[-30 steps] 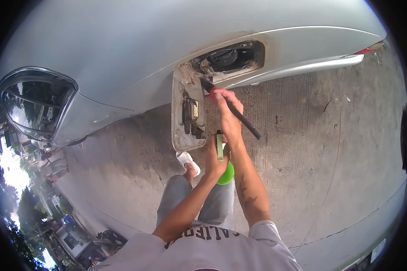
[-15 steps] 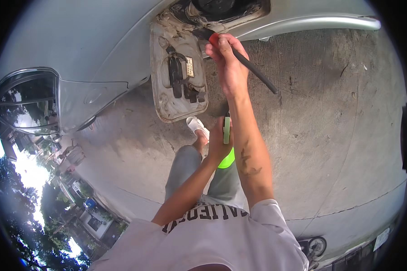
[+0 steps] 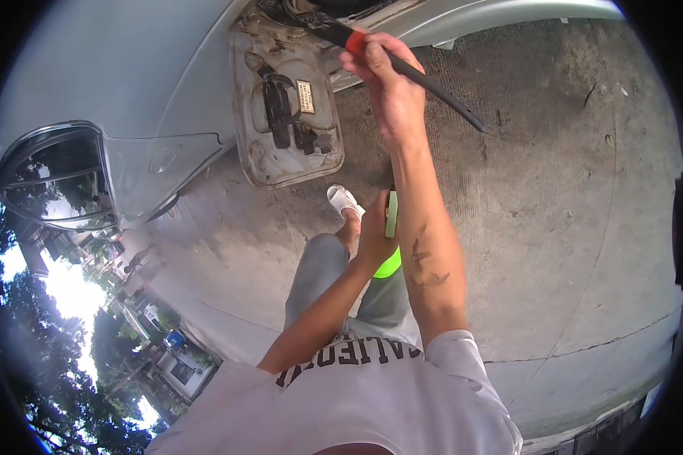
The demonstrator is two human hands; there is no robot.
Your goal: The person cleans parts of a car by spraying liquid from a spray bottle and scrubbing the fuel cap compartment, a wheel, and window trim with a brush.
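Observation:
My right hand (image 3: 391, 83) is closed around a detailing brush (image 3: 440, 94) with a long black handle and a red-orange collar. Its dark bristles reach up and left into the dirty fuel filler recess (image 3: 269, 17) of a silver-grey car. Below the recess hangs the opened fuel door (image 3: 291, 133), its grimy inner side showing a black plastic holder and a small label. Lower down, my left hand (image 3: 376, 235) grips a spray bottle (image 3: 388, 263) with a bright green body and a pale green trigger. My right forearm hides part of the bottle.
The car's side panel (image 3: 171, 68) fills the upper left, with its wing mirror (image 3: 57, 174) jutting out. Stained concrete floor (image 3: 539, 227) spreads to the right. My white clog (image 3: 343, 199) stands below the fuel door. Trees (image 3: 49, 364) show at lower left.
The view has shifted a little, so the car parts sit higher and further left. The brush now shows more of its dark bristle end at the recess. Both hands keep their hold.

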